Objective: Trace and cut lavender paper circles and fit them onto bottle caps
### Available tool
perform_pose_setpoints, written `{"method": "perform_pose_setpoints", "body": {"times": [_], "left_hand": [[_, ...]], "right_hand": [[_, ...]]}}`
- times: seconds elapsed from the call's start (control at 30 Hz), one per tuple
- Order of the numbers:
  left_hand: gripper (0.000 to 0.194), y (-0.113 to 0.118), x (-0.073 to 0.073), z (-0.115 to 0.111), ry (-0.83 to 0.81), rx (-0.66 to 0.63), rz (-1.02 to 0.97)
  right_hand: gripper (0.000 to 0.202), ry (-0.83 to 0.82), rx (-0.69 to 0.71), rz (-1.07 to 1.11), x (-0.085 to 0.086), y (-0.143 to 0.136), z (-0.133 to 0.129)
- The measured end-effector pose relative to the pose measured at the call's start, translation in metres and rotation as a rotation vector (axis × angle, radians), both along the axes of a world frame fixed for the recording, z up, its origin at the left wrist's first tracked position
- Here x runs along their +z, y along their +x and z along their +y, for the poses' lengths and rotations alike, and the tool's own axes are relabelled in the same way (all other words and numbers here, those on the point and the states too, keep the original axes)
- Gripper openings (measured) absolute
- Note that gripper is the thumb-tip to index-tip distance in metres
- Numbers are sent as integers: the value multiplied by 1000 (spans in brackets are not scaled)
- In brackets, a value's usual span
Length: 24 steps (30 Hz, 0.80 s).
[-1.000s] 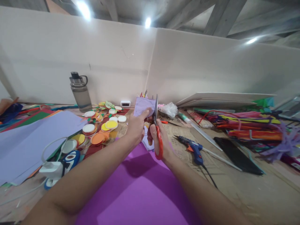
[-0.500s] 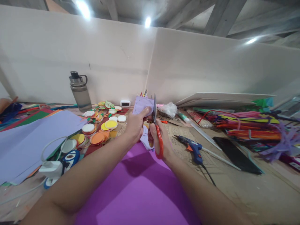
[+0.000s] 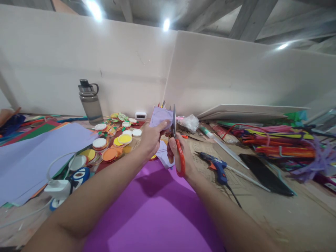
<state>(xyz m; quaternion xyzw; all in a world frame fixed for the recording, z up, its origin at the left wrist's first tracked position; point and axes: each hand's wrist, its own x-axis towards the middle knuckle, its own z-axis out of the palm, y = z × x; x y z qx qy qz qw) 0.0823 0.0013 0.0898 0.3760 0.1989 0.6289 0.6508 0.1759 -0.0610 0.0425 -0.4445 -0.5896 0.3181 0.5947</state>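
Observation:
A small piece of lilac paper (image 3: 159,115) with drawn lines is pinched in my left hand (image 3: 153,137), thumb on top. My right hand (image 3: 181,154) grips red-handled scissors (image 3: 180,159), their blades pointing up and away along the paper's right edge. One blade stands in front; the other is mostly hidden behind the paper and fingers. Below my hands lies another lilac paper piece (image 3: 163,154) with lines on it. A large purple sheet (image 3: 154,217) spreads under my forearms.
To the left are lilac sheets (image 3: 39,157), several round paper discs (image 3: 109,154), a white plug (image 3: 57,189) and a water bottle (image 3: 91,105). On the right lie a blue glue gun (image 3: 219,169), a black phone-like slab (image 3: 265,175) and colourful pipe cleaners (image 3: 278,140).
Both hands hold nearly the same place and grip. A bit of yellow now shows beside the lower lilac piece, and the view has shifted very slightly.

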Motion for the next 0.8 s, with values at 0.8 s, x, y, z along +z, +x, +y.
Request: {"method": "perform_pose_setpoints", "body": {"times": [0.8], "left_hand": [[25, -16, 8, 12, -38, -96, 85]], "right_hand": [[41, -112, 93, 153, 2, -1, -5]]}}
